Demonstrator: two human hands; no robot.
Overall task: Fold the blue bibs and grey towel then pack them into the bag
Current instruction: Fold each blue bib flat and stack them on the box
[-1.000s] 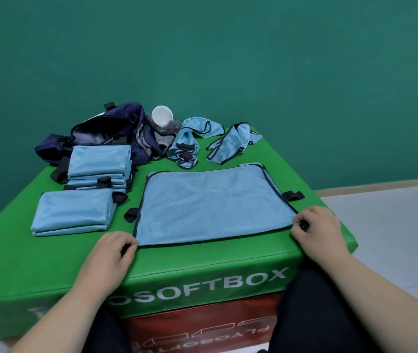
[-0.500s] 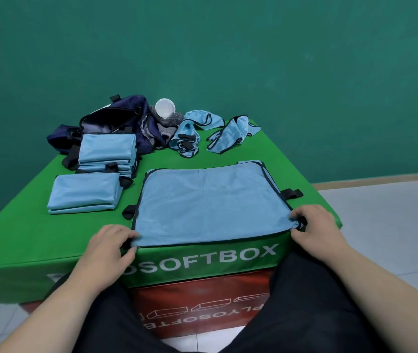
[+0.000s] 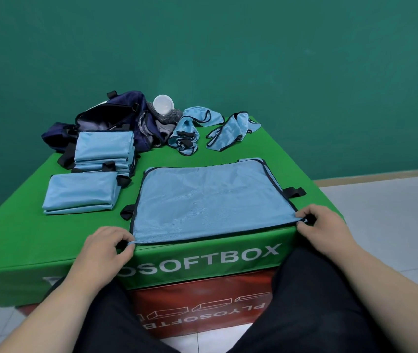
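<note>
At the left of the green soft box (image 3: pixel 12 238), one folded blue bib (image 3: pixel 83 193) lies flat on the top surface. Directly behind it, touching its rear edge, is a stack of folded bibs (image 3: pixel 103 149), with black strap ends showing at its sides. The stack stands in front of the dark blue bag (image 3: pixel 121 115) and hides the lower part of it. The bag sits at the rear left of the box top with its mouth open.

Your left hand (image 3: pixel 103 247) is at the front edge of the box. Its thumb and curled fingers pinch the near left corner of the spread bib (image 3: pixel 210 200). This bib lies flat across the middle of the box top, with its near hem along the front edge. One black strap tab projects from each side: the left tab (image 3: pixel 127 212) and the right tab (image 3: pixel 294 192).

Behind the spread bib, the grey towel (image 3: pixel 167 119) lies bunched against the right side of the bag. A white round object (image 3: pixel 163 104) rests on it; you cannot tell what it is. To the right of the towel, unfolded blue bibs lie crumpled in a left heap (image 3: pixel 185 137) and a right heap (image 3: pixel 233 128), near each other.

Your right hand (image 3: pixel 322 225) pinches the near right corner of the spread bib, fingers curled over the hem.

A red box (image 3: pixel 203 296) shows beneath the green one.
</note>
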